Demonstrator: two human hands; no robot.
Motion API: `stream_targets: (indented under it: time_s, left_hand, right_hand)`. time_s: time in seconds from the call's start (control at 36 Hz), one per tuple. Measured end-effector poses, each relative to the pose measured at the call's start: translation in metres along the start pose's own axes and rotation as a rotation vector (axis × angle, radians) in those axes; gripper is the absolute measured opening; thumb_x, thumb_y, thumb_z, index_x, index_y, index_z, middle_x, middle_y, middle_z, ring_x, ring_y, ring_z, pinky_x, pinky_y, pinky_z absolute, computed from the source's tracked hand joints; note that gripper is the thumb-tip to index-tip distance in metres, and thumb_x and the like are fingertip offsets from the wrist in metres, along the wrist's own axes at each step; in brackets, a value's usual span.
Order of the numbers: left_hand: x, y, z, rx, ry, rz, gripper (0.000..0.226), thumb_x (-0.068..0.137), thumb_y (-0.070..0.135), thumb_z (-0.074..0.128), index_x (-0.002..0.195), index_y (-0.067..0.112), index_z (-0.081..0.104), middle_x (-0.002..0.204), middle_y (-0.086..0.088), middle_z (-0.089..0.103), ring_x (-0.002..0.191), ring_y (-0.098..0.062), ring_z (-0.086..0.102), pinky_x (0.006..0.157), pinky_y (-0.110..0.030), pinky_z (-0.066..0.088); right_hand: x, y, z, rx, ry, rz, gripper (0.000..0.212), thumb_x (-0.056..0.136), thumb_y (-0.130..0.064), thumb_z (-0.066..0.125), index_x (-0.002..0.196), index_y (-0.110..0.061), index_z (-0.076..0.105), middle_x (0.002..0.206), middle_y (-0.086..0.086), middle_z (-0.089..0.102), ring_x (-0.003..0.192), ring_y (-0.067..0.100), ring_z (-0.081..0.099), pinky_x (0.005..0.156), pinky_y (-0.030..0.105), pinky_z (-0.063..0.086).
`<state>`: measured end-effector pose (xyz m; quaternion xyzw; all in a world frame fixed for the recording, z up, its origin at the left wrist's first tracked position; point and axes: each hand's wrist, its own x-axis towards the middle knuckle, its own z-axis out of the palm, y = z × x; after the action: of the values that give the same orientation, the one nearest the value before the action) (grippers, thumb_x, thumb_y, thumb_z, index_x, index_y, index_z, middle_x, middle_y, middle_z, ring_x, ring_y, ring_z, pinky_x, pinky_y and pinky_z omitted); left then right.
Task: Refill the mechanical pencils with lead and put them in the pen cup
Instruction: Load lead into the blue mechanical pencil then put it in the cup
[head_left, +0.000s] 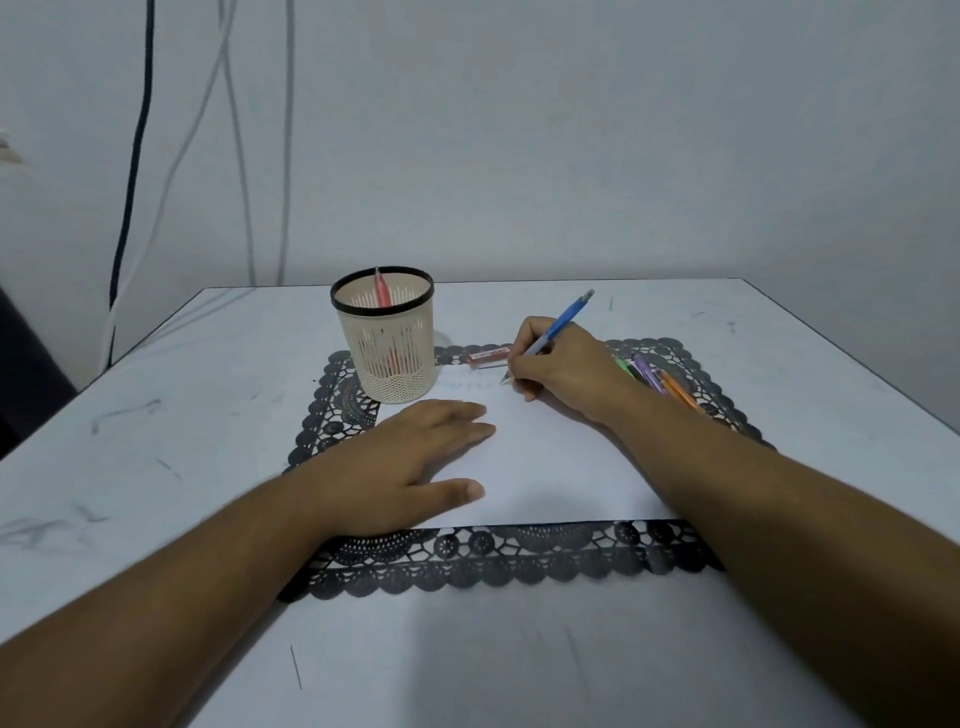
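Gripping blue pencil (558, 325), right hand (563, 366), case label unreadable

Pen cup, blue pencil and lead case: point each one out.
pen cup (387, 358): head view, on its slotted front wall.
blue pencil (563, 318): head view, on the blue barrel above the right hand's fingers.
lead case (487, 357): head view, on its clear reddish body.
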<state>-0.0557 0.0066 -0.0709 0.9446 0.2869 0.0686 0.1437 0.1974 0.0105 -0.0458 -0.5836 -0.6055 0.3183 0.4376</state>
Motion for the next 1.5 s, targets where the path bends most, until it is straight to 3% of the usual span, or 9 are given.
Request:
stream_targets:
  time_s: [0.19,0.39,0.83,1.06,1.33,1.5]
  left_hand:
    - [-0.0013,-0.0028,0.0000,-0.035,-0.005,-0.072,0.069,0.096,0.067,0.046,0.158,0.043,0.030,0.166,0.021,0.015,0.151,0.004,0.009,0.122,-0.022,0.017]
    - [-0.0007,-0.0002,0.0000,-0.042,-0.001,-0.082,0.068,0.096,0.066,0.048,0.158,0.042,0.031,0.166,0.019,0.016,0.151,0.004,0.010,0.118,-0.017,0.015]
    - [-0.0013,0.0023,-0.0013,-0.042,-0.007,-0.087,0.071,0.093,0.069,0.043,0.158,0.041,0.032,0.166,0.019,0.017,0.151,0.003,0.011,0.117,-0.017,0.016]
    - [-0.0004,0.0022,-0.0021,-0.039,-0.010,-0.082,0.069,0.096,0.067,0.045,0.158,0.040,0.032,0.167,0.017,0.017,0.152,0.002,0.010,0.123,-0.024,0.019]
    - [-0.0012,0.0032,-0.0018,-0.037,-0.018,-0.091,0.067,0.096,0.066,0.045,0.158,0.043,0.030,0.166,0.021,0.015,0.150,0.006,0.008,0.113,-0.011,0.013]
    - [-0.0011,0.0029,-0.0020,-0.024,-0.018,-0.092,0.069,0.095,0.068,0.044,0.158,0.042,0.031,0.167,0.019,0.016,0.152,0.003,0.009,0.118,-0.018,0.015]
  right_hand:
    - [0.0018,0.0017,0.0009,0.025,-0.027,0.009,0.013,0.090,0.005,0.065,0.082,-0.004,0.060,0.077,0.025,0.064,0.058,0.017,0.060,0.060,0.030,0.055]
    - [0.0040,0.0040,0.0013,0.022,-0.045,0.024,0.014,0.092,0.003,0.065,0.082,-0.007,0.060,0.078,0.020,0.066,0.061,0.017,0.061,0.063,0.030,0.056]
    - [0.0075,0.0067,0.0028,-0.047,-0.029,0.022,0.015,0.092,-0.003,0.066,0.082,-0.009,0.059,0.086,0.026,0.071,0.064,0.019,0.064,0.066,0.031,0.058]
    - [0.0094,0.0080,0.0034,-0.022,-0.046,0.019,0.014,0.091,-0.002,0.068,0.081,-0.008,0.060,0.076,0.018,0.069,0.065,0.021,0.064,0.065,0.032,0.055]
    - [0.0088,0.0070,0.0022,-0.056,-0.028,0.038,0.016,0.093,-0.004,0.067,0.081,-0.011,0.059,0.081,0.018,0.071,0.059,0.011,0.064,0.065,0.028,0.057]
    - [0.0072,0.0055,0.0022,-0.027,-0.072,0.039,0.017,0.091,-0.002,0.067,0.078,-0.011,0.060,0.074,0.014,0.069,0.063,0.018,0.063,0.063,0.029,0.052]
